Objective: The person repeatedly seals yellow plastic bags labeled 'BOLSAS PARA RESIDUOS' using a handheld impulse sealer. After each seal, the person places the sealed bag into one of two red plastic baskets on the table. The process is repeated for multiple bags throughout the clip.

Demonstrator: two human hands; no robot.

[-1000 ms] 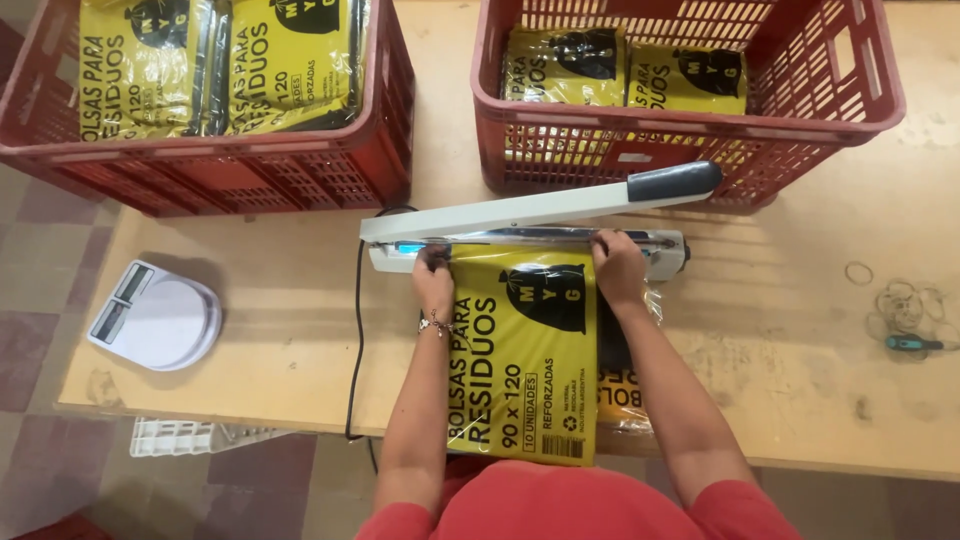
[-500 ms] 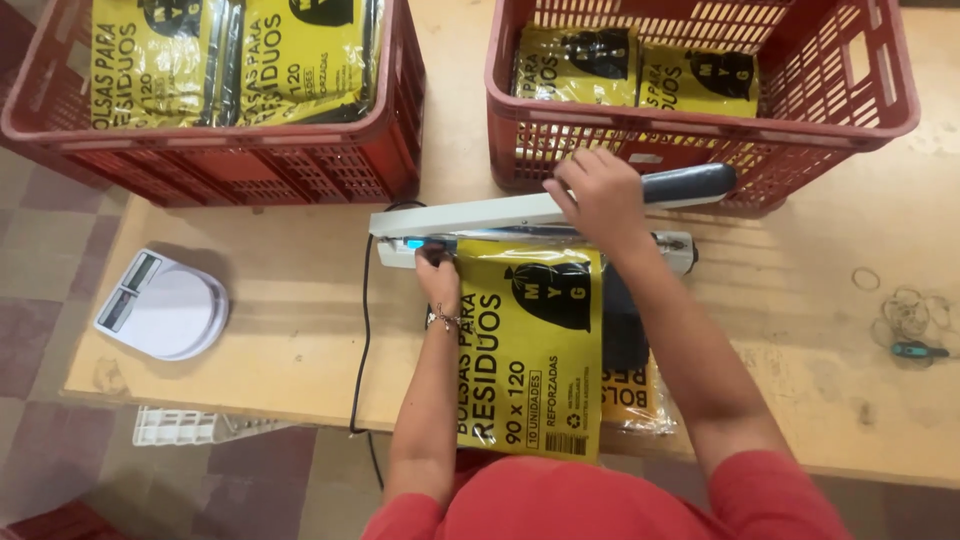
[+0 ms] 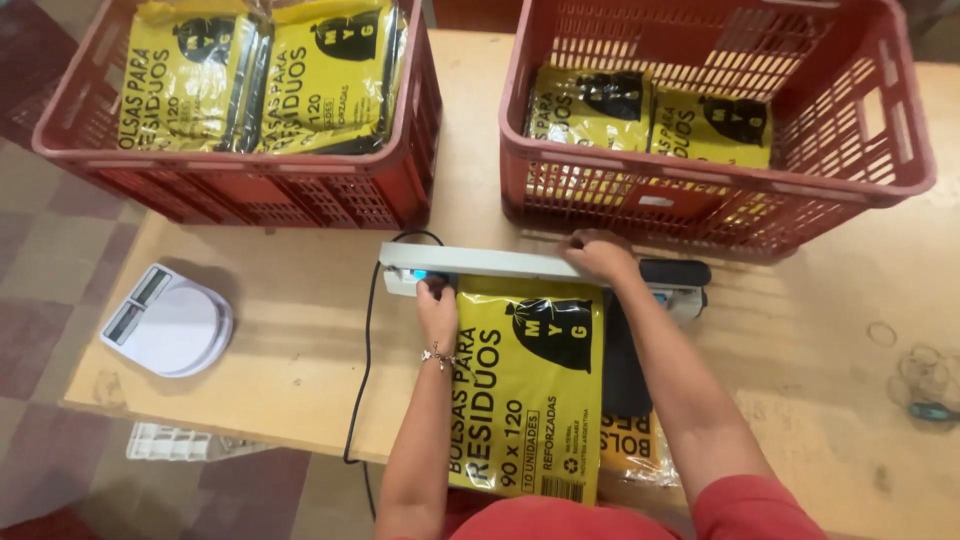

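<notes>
Since a moment ago, the right hand (image 3: 598,256) has pressed the sealer arm (image 3: 500,264) down flat. Left to right: white scale (image 3: 165,322) by the counter's (image 3: 300,330) left edge; left hand (image 3: 436,304), fingers together on the yellow bag's (image 3: 525,390) top corner; right fingers curled over the arm.

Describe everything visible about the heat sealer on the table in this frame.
The heat sealer is a long, narrow bar machine, pale grey, with a black handle end at its right. It lies crosswise on the wooden table, in front of the right-hand red crate. Its arm is lowered. The right hand presses on top of the arm; the left hand holds the yellow bag, whose top edge sits under it. A black cord runs from its left end.
</notes>
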